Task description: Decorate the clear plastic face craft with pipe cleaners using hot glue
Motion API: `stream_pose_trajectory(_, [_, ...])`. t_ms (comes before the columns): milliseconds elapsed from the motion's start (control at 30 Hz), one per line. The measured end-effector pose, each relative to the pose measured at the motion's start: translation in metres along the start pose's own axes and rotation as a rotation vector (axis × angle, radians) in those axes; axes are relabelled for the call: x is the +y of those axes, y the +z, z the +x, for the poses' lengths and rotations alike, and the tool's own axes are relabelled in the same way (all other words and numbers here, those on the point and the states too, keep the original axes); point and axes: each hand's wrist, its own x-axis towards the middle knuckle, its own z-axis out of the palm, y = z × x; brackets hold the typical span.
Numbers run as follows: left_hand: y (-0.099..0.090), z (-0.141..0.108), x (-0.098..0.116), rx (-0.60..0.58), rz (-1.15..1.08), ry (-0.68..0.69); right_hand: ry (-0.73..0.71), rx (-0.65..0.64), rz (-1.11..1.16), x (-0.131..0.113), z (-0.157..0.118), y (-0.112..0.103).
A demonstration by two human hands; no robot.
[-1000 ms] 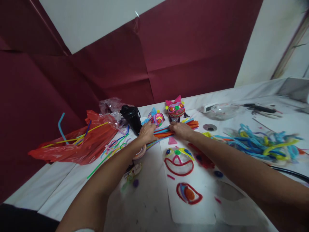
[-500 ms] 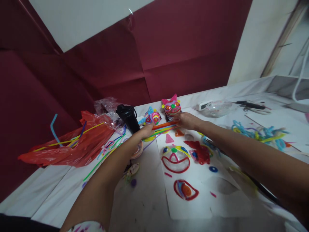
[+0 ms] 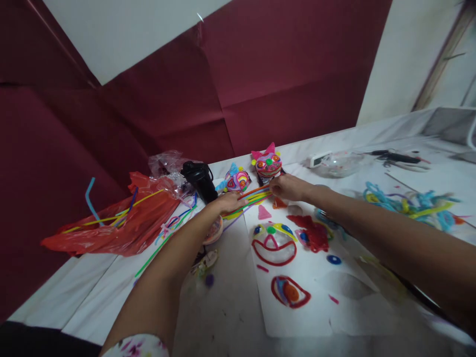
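A bundle of colourful pipe cleaners (image 3: 256, 198), orange, yellow, blue and green, stretches between my two hands at the back of the table. My left hand (image 3: 228, 202) is closed at the bundle's left part. Gripping its right part is my right hand (image 3: 285, 187), fingers pressed together and partly hidden. Just behind the hands stand a pink-eared lion-like head (image 3: 268, 164) and a blue and pink one (image 3: 238, 179). Nearer me, on a white sheet (image 3: 275, 317), lie a clown-like face piece (image 3: 275, 252), a red-rimmed eye piece (image 3: 291, 291) and a dark red fuzzy piece (image 3: 316, 236).
Left of my arm are a black bottle (image 3: 201, 181) and a red plastic bag (image 3: 122, 223) with pipe cleaners on it. To the right lie tangled pipe cleaners (image 3: 412, 204), a clear plastic package (image 3: 340, 164) and pliers (image 3: 399, 159). A maroon sheet (image 3: 290, 74) covers the wall behind.
The whole view has shifted slightly, so things appear a little further right. An orange length beside my right hand shows less now. Both hands stay at the bundle.
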Motion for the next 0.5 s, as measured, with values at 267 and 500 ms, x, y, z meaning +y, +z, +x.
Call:
stream_pose_trajectory(267, [-0.004, 0.009, -0.005, -0.023, -0.011, 0.027, -0.004, -0.003, -0.007, 0.009, -0.008, -0.008])
stream_pose_trajectory(500, [-0.005, 0.014, -0.02, 0.0, -0.105, 0.024, -0.006, 0.032, -0.059, 0.017, -0.01, -0.011])
